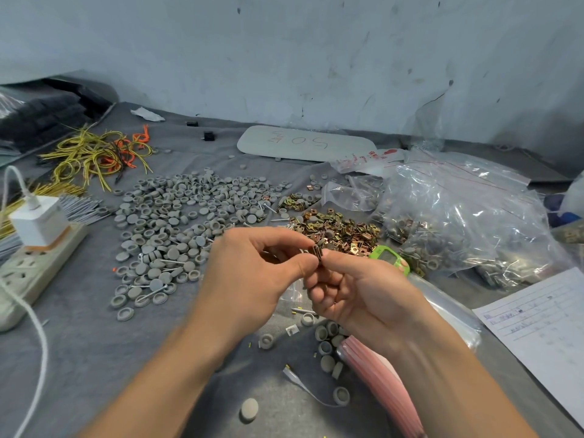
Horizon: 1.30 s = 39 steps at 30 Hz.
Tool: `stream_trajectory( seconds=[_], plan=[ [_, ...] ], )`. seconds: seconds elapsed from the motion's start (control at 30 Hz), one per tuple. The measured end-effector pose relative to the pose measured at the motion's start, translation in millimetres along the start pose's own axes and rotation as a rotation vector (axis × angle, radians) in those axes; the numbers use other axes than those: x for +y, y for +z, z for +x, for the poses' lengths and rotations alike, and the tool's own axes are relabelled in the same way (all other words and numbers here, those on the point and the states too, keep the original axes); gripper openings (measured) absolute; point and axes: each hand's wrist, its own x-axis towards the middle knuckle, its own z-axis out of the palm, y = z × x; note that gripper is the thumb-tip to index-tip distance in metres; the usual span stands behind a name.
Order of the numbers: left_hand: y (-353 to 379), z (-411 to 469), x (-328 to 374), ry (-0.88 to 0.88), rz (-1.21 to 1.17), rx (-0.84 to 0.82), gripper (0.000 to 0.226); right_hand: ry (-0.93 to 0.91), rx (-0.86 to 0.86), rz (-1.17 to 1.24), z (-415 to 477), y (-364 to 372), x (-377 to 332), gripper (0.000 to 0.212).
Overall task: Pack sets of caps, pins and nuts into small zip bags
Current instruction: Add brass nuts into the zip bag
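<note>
nearest us a loose grey cap (249,410) lies on the grey cloth (94,343), below the grip. our left hand (252,273) and right hand (357,289) meet fingertip to fingertip, both pinching a small stack of nuts (317,252). just beyond the grip lies the nut pile (341,232); the caps (177,222) spread to its left, and the pink-edged zip bags (376,371) sit under our right wrist.

The right hand (357,289) covers part of the green device (390,259) behind it; its forearm hides part of the pink bag stack (376,374). The nuts (317,252) pinched between it and the left hand (252,270) are too small to count. The paper (543,324) right of it is cut off, its writing blurred.
</note>
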Motion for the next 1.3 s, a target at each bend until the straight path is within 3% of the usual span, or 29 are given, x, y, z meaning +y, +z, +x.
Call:
stream_trajectory(
  seconds=[0.13,0.3,0.43,0.73,1.3],
  plan=[
    [-1,-2,1,0.026,0.077,0.031,0.016,-0.009,-0.01,-0.005,-3,1,-1,0.019],
    [1,-1,3,-0.006,0.056,0.022,0.016,-0.05,0.013,-0.053,-3,-4,-1,0.037],
    [1,0,3,-0.028,0.063,-0.012,0.01,-0.123,0.03,-0.076,-2,-8,-3,0.025],
    [0,1,1,-0.027,0.059,-0.021,0.014,-0.331,0.054,-0.287,-2,-10,2,0.031],
    [-1,-5,5,0.036,0.114,0.05,0.02,-0.423,0.086,-0.429,0,-11,3,0.039]
  ],
)
